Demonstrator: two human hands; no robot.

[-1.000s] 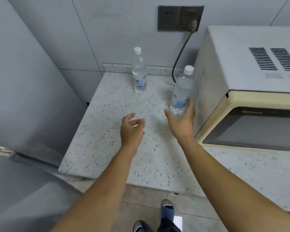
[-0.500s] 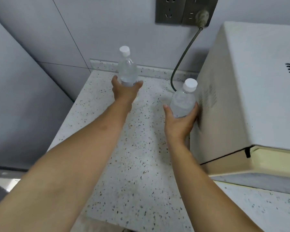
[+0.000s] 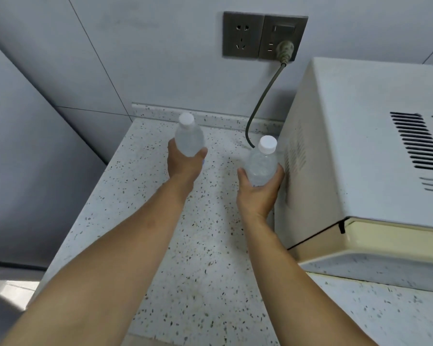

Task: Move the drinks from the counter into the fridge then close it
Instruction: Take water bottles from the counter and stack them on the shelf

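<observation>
Two hands [image 3: 183, 163] round two bottles [image 3: 189, 138]

- My left hand [image 3: 183, 163] grips the clear plastic water bottle with a white cap [image 3: 188, 138], over the speckled stone counter [image 3: 185, 245] towards its back.
- My right hand [image 3: 259, 193] grips a second clear white-capped bottle [image 3: 261, 166], just beside the left side of the cream microwave oven [image 3: 360, 151].
- The microwave stands on the counter, right of both bottles.
- Behind, on the wall, sits the grey double wall socket [image 3: 264, 36]; the grey power cord [image 3: 260, 101] hangs from it behind the right bottle.

Two clear, white-capped water bottles, left [image 3: 188, 139] and right [image 3: 262, 164], upright above speckled counter [image 3: 185, 245].
</observation>
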